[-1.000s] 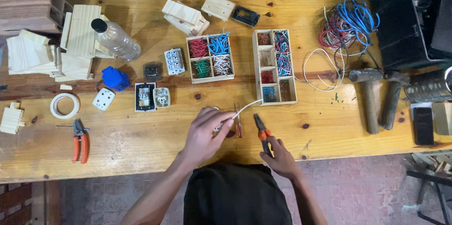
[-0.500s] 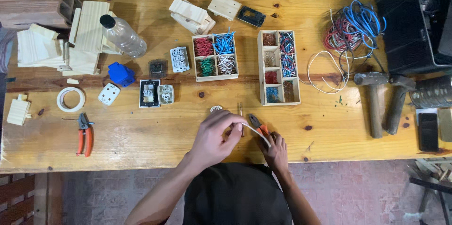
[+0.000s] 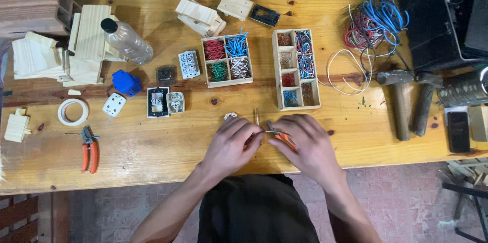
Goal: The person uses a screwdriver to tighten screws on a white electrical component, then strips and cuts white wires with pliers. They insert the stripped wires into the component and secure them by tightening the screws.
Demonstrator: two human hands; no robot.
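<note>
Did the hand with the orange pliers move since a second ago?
Yes. The right hand with the orange-handled pliers has come up from the table's near edge toward the tall sorting box, meeting the left hand.

We hold both forearms out in front of us, angled inward so the hands meet at the middle. Our left hand (image 3: 231, 144) is curled, its fingertips (image 3: 252, 132) pinched together. Our right hand (image 3: 307, 144) lies knuckles up, its fingers folded in a grip. The two hands seem to touch at the fingertips, though the overlap hides the exact contact. Both wrists are bent slightly inward.
</note>
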